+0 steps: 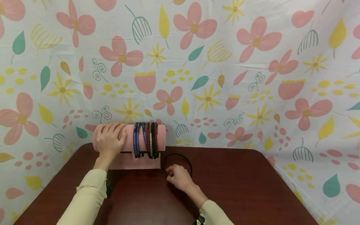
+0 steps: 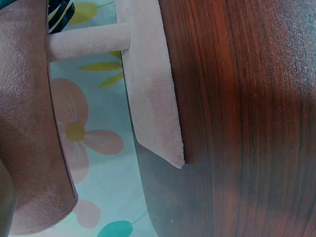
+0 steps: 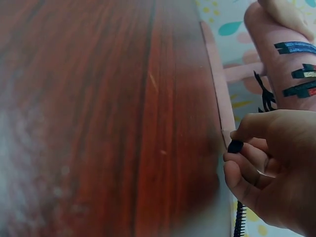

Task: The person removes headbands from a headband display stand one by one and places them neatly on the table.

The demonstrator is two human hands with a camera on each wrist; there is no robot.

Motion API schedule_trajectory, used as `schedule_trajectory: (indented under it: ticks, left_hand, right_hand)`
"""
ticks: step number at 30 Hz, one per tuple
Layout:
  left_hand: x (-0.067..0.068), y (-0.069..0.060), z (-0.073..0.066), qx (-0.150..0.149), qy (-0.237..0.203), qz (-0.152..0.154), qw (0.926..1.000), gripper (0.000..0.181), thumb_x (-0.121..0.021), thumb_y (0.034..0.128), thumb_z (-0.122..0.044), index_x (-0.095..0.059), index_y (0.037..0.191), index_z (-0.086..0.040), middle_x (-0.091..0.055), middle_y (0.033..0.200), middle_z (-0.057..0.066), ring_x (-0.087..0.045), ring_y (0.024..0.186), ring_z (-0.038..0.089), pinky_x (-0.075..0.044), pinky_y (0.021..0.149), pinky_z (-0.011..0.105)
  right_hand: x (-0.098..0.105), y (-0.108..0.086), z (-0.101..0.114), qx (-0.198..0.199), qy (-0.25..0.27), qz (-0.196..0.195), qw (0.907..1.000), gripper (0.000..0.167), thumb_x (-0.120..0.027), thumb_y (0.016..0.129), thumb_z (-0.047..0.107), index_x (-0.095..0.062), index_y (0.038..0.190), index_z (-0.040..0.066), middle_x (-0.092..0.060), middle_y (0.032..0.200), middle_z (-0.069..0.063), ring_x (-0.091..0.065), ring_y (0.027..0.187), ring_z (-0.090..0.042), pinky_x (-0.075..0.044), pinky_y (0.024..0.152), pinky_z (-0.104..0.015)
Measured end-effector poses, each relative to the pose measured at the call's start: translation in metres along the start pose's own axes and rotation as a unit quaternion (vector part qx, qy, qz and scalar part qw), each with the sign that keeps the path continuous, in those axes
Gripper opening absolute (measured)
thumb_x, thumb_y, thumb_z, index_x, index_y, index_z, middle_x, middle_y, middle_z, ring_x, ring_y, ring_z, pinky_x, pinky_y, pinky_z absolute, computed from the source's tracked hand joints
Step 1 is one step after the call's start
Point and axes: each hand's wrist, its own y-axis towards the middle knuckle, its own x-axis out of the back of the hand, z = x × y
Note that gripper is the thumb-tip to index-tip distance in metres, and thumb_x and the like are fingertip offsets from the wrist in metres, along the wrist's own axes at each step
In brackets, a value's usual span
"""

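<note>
My left hand [image 1: 110,139] grips the left end of a pink plush roll [image 1: 162,137], fingers over its top; only a sliver of that hand enters the left wrist view. The roll belongs to a headband stand, whose post [image 2: 89,42] rises from a flat pink base [image 1: 135,164]. Several glittery headbands [image 1: 137,140] in blue, red, gold and black hang around the roll's right half. To the right of the base, my right hand [image 1: 180,178] pinches one tip of a black toothed headband [image 3: 240,219] between thumb and fingers. The headband's loop arcs behind that hand.
The stand is at the back left of a dark reddish-brown wooden table [image 1: 239,181], which has rounded back corners. A white cloth [image 1: 225,137] printed with flowers and leaves hangs close behind the table's back edge.
</note>
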Motion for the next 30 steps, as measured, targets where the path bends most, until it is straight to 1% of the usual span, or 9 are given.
schedule_trajectory:
  ticks: [6,11,19,24,30]
  left_hand:
    - [0.001,0.003,-0.003,0.002,-0.005,0.002,1.0000,0.035,-0.053,0.0921,-0.033,-0.078,0.102,-0.011,-0.075,0.104,0.010,-0.067,0.095,0.033,-0.044,0.096,0.053]
    - [0.002,0.002,-0.003,0.006,-0.006,0.002,1.0000,0.035,-0.053,0.0922,-0.034,-0.078,0.103,-0.011,-0.075,0.104,0.010,-0.067,0.095,0.033,-0.043,0.096,0.053]
    - [0.002,0.001,-0.002,0.006,-0.002,0.004,1.0000,0.036,-0.052,0.0928,-0.035,-0.078,0.103,-0.011,-0.075,0.104,0.010,-0.067,0.095,0.033,-0.044,0.096,0.052]
    - [0.002,0.001,-0.002,0.006,-0.001,0.005,1.0000,0.037,-0.052,0.0926,-0.035,-0.078,0.103,-0.011,-0.075,0.104,0.010,-0.067,0.095,0.033,-0.044,0.096,0.052]
    - [0.002,0.000,-0.001,0.006,-0.001,0.005,1.0000,0.036,-0.052,0.0923,-0.035,-0.078,0.103,-0.012,-0.075,0.104,0.010,-0.067,0.095,0.033,-0.043,0.097,0.052]
  right_hand:
    - [-0.001,0.002,-0.003,-0.006,0.001,0.010,0.9999,0.025,-0.066,0.088,0.010,-0.072,0.112,0.006,-0.071,0.093,-0.005,-0.064,0.075,-0.011,-0.050,0.060,-0.025]
    - [-0.002,0.002,-0.004,-0.007,0.008,0.018,0.9998,0.025,-0.066,0.089,0.010,-0.072,0.112,0.005,-0.072,0.095,-0.007,-0.066,0.076,-0.013,-0.051,0.060,-0.026]
    - [0.002,0.000,0.001,-0.020,0.012,0.029,0.9993,0.023,-0.066,0.090,0.013,-0.072,0.112,0.006,-0.072,0.097,-0.008,-0.068,0.079,-0.016,-0.053,0.063,-0.029]
    - [0.007,0.000,0.002,-0.019,0.011,0.014,0.9997,0.018,-0.067,0.091,0.017,-0.072,0.108,0.010,-0.072,0.097,-0.004,-0.067,0.078,-0.014,-0.053,0.062,-0.029]
    - [0.017,0.004,0.007,0.008,0.005,-0.022,0.9997,0.015,-0.066,0.092,0.019,-0.073,0.104,0.013,-0.072,0.096,-0.001,-0.067,0.080,-0.012,-0.052,0.063,-0.027]
